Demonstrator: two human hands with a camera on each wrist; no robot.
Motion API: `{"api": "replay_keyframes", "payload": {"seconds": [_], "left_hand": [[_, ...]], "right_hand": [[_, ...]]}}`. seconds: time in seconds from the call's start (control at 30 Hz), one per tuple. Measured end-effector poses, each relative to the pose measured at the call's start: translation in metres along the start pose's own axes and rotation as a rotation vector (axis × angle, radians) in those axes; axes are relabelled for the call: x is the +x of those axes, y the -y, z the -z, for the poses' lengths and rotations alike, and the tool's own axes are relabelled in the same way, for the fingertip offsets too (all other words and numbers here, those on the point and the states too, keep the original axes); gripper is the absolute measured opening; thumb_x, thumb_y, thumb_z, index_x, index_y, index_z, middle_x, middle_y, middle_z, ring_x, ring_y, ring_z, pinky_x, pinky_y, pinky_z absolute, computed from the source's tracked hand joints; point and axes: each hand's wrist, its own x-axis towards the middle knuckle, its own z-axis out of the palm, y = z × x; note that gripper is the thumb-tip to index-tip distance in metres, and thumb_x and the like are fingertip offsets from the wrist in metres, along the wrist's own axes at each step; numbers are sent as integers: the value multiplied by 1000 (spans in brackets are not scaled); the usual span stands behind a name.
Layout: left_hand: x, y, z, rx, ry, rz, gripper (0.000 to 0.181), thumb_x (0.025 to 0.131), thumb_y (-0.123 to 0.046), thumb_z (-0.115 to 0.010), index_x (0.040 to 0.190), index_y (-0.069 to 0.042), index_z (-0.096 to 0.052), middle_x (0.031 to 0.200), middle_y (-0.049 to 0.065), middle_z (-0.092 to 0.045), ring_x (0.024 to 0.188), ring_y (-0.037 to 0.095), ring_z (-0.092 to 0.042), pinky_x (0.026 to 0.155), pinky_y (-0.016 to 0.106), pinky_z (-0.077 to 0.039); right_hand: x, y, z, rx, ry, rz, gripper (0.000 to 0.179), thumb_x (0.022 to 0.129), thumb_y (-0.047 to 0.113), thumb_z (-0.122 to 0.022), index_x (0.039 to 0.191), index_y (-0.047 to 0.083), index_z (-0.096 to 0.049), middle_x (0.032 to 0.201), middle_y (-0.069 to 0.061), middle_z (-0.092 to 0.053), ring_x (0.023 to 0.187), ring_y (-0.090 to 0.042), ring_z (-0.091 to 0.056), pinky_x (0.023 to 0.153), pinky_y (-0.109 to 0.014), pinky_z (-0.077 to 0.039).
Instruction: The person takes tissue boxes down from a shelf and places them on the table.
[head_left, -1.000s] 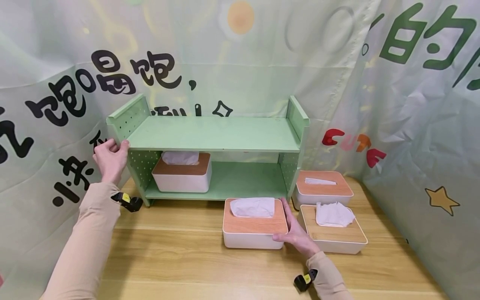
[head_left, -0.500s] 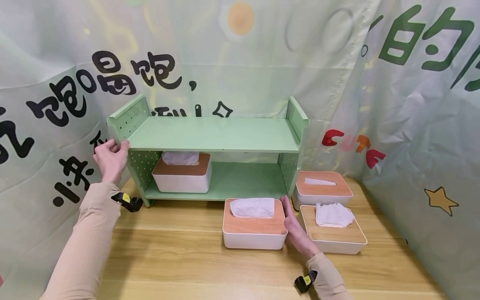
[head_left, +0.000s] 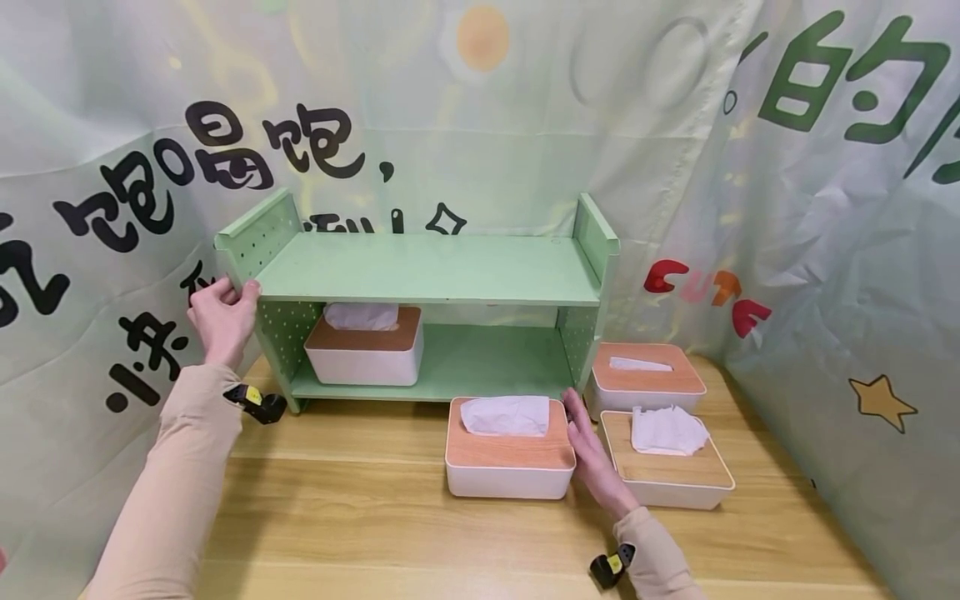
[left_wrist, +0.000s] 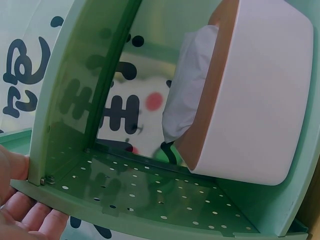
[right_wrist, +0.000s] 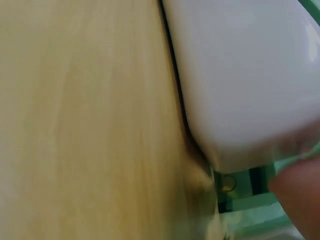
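Observation:
My left hand (head_left: 222,320) grips the left side panel of a green two-tier shelf (head_left: 427,267). In the left wrist view, the thumb lies on one side of the panel's edge and the curled fingers (left_wrist: 35,215) on the other. On the lower tier, at the left, stands a white tissue box (head_left: 363,358) with a brown wooden lid and a tissue sticking out. My right hand (head_left: 598,462) rests against the right side of another tissue box (head_left: 506,481), its fingers straight. That box sits on the table in front of the shelf and looks large and white in the right wrist view (right_wrist: 245,75).
Right of the right hand stands a tissue box (head_left: 667,493) with a pulled-up tissue. Behind it is one more tissue box (head_left: 648,379), beside the shelf's right foot. All rest on a wooden table (head_left: 360,517). A printed cloth (head_left: 480,108) hangs behind and at both sides.
The right thumb has come off the front of the tissue box, and the right hand's fingers have straightened along its side. The left hand and the boxes have stayed put.

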Motion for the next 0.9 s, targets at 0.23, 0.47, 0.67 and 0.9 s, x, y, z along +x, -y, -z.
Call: {"api": "replay_keyframes", "payload": {"seconds": [0.23,0.47,0.67,0.9], "left_hand": [[-1,0,0,17,5,11,44,99,-33,-57,138,-13,-60,137,14,-62,142,15,-40,104,24,-44],[0,-1,0,6,6,7,45,99,-33,-58,139,-13,-59,136,15,-62,139,17,-47,108,27,-44],[1,0,0,2,4,-4,46,99,-33,-57,139,-12,-59,136,16,-62,142,18,-44,115,32,-38],[1,1,0,8,3,-16,45,100,-33,-57,139,-11,-60,136,17,-62,140,20,-47,117,33,-36]], "right_hand": [[10,14,-7,-193,-128,238,47,104,0,-44,150,-9,-35,154,-35,-33,139,9,-40,115,-9,-30],[37,56,-16,-382,57,207,49,100,3,-56,147,-4,-44,153,-24,-42,145,-7,-39,118,-17,-32],[73,87,-33,-574,210,78,58,98,23,-65,150,9,-44,156,-14,-44,147,-34,-38,120,-54,-33],[123,97,-61,-480,299,-148,74,95,30,-68,156,9,-33,162,-13,-36,151,-34,-32,124,-53,-27]]}}
